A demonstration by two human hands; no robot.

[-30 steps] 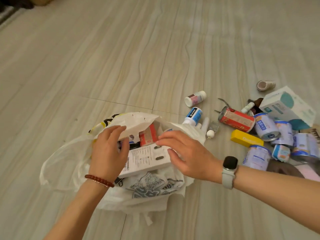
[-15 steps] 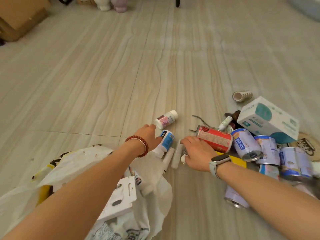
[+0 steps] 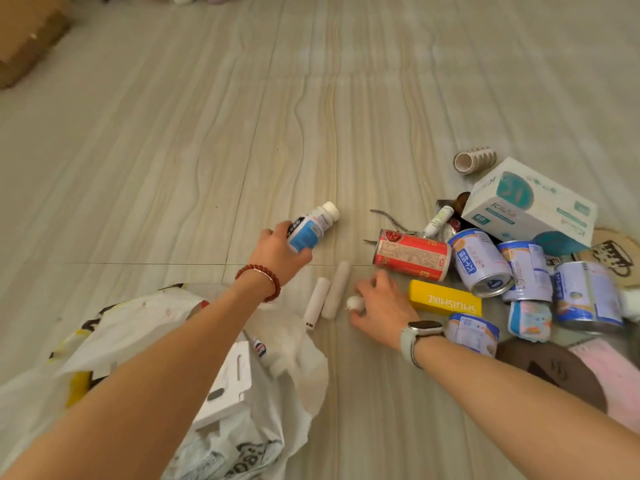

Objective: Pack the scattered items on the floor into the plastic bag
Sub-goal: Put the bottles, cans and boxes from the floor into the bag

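The white plastic bag (image 3: 138, 327) lies open at the lower left with a white box (image 3: 228, 386) sticking out of it. My left hand (image 3: 277, 252) is stretched past the bag and grips a white bottle with a blue label (image 3: 310, 228), lifted off the floor. My right hand (image 3: 379, 304) rests on the floor with its fingers curled around a small white round-topped item (image 3: 355, 302). Two white tubes (image 3: 327, 297) lie between my hands. To the right lie a red can (image 3: 412, 254), a yellow box (image 3: 445, 301) and several blue-and-white cans (image 3: 483, 261).
A white and teal carton (image 3: 530, 206) sits behind the cans, with a tape roll (image 3: 474, 161) beyond it and metal tongs (image 3: 388, 216) near the red can. Brown and pink fabric (image 3: 561, 372) lies at the lower right. A cardboard box (image 3: 24, 36) stands at the far left.
Both hands left the bag and reached forward to the scattered items. My left hand picked up the blue-labelled bottle; my right hand closed over the small white item.
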